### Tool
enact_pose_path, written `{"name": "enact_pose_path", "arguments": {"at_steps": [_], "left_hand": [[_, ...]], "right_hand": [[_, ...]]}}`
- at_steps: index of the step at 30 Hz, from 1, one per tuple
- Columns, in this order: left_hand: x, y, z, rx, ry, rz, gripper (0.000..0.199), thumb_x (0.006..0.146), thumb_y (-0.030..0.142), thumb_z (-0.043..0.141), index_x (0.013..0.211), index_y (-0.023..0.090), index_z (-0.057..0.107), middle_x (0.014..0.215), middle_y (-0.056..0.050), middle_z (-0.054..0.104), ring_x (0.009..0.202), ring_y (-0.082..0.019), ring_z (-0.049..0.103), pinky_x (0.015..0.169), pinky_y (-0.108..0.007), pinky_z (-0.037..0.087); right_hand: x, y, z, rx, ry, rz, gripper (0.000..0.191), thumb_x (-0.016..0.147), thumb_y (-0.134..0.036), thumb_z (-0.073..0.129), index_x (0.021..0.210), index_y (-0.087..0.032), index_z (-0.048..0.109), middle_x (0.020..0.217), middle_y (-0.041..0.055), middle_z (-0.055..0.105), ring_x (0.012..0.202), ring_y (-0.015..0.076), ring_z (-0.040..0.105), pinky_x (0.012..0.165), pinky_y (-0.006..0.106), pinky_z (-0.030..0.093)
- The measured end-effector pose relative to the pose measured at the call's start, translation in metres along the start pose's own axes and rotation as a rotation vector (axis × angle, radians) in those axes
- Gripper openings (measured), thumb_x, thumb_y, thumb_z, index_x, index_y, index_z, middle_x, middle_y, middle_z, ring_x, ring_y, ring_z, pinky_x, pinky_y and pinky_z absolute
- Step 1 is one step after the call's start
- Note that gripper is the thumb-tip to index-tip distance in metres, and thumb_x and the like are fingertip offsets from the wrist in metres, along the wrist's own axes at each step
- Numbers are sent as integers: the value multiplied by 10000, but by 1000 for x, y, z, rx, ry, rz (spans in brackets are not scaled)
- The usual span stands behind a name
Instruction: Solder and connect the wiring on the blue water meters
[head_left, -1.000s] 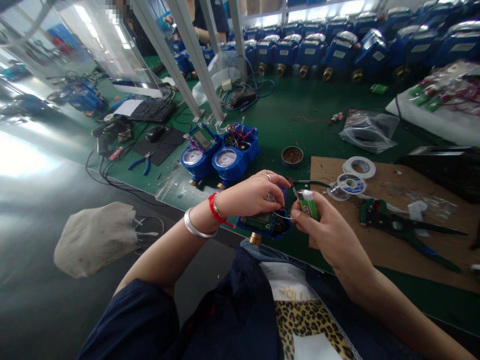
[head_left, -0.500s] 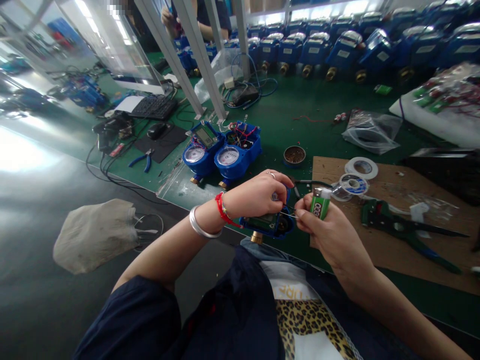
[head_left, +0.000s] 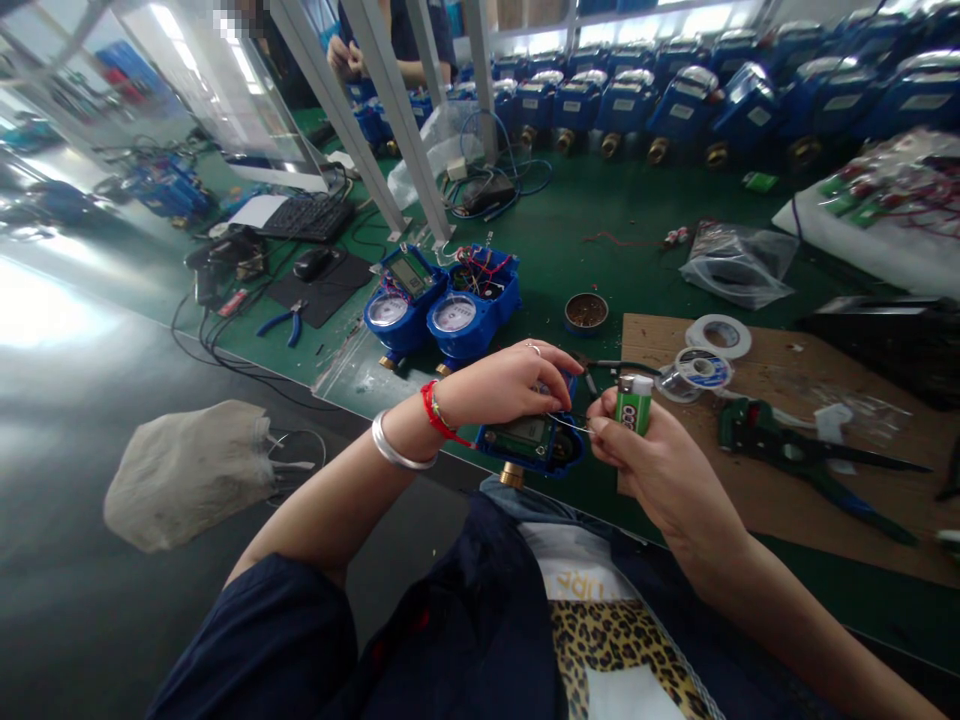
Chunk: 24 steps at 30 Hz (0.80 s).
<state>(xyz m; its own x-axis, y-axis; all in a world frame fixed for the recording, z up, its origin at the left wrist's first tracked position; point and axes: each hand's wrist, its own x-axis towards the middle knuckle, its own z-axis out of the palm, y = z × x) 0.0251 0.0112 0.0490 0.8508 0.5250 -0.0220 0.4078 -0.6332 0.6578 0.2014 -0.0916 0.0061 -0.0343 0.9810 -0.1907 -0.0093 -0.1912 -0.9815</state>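
My right hand (head_left: 637, 440) is closed around a green lighter (head_left: 630, 405) with a white end pointing up, and its thumb and finger also pinch a thin wire (head_left: 568, 421). Across from it, my left hand (head_left: 510, 385) is closed, its fingertips together on the same wire. Below both hands lies a blue water meter (head_left: 574, 458), opened, with a green circuit board and display (head_left: 521, 435) showing. A brass fitting sticks out of its near side. My left hand covers part of the meter.
Two opened blue meters (head_left: 454, 315) stand behind my left hand, near a small round tin (head_left: 586, 313). On cardboard at right lie white tape (head_left: 718, 337), a solder spool (head_left: 701, 370) and a green-handled cutter (head_left: 780, 440). Rows of meters line the back; a co-worker's hands (head_left: 345, 58) show beyond.
My left hand has shifted slightly left and its fingers have straightened somewhat, showing more of the display. The lighter stands more upright in my right hand. The co-worker's hands have moved.
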Motion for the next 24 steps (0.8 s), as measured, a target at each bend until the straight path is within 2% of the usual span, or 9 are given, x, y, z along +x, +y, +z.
{"name": "enact_pose_path", "arguments": {"at_steps": [7, 13, 18, 24], "left_hand": [[3, 8, 5, 104, 2, 32, 113, 817, 120, 658, 851, 184, 744, 1227, -89, 646, 1182, -210, 562, 1067, -390, 407], [5, 10, 13, 170, 34, 79, 157, 824, 100, 617, 800, 181, 749, 1146, -77, 682, 1121, -205, 592, 1044, -369, 427], [4, 10, 15, 136, 73, 32, 175, 816, 91, 618, 789, 199, 753, 1125, -45, 697, 1124, -197, 596, 1052, -356, 431], [5, 5, 12, 98, 54, 3, 151, 800, 91, 650, 772, 203, 749, 1169, -46, 683, 1136, -203, 598, 1047, -368, 441]], "right_hand": [[1, 0, 0, 29, 31, -26, 88, 805, -264, 554, 832, -213, 488, 707, -27, 489, 558, 97, 385, 520, 254, 345], [3, 1, 0, 187, 4, 14, 112, 795, -220, 592, 835, -209, 488, 736, -41, 476, 544, 71, 360, 504, 233, 302], [2, 5, -1, 248, 25, 17, 125, 797, -178, 602, 850, -206, 491, 752, -44, 487, 538, 56, 359, 507, 227, 276], [-1, 4, 0, 252, 9, 33, 135, 813, -176, 610, 844, -207, 482, 759, -50, 488, 555, 55, 373, 522, 230, 280]]}}
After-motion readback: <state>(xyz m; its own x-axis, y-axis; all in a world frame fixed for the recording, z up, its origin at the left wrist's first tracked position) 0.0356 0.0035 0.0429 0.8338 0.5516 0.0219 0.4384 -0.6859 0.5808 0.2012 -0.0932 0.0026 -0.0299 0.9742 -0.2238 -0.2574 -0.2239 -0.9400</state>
